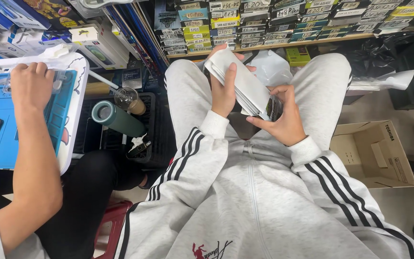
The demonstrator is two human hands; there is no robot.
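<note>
Grey sleeves with black stripes fill the lower centre of the frame and lead up to both hands. At the centre the left hand is closed around a stack of thin white packets, thumb on the front and fingers behind. Just to its right, the right hand pinches the lower end of the same stack (a dark printed corner shows there). Both hands hold the stack over the lap. At the right edge an open cardboard box stands on the floor. In the upper left a co-worker's hand rests, fingers curled, on a blue work mat, with a green bottle near it.
</note>
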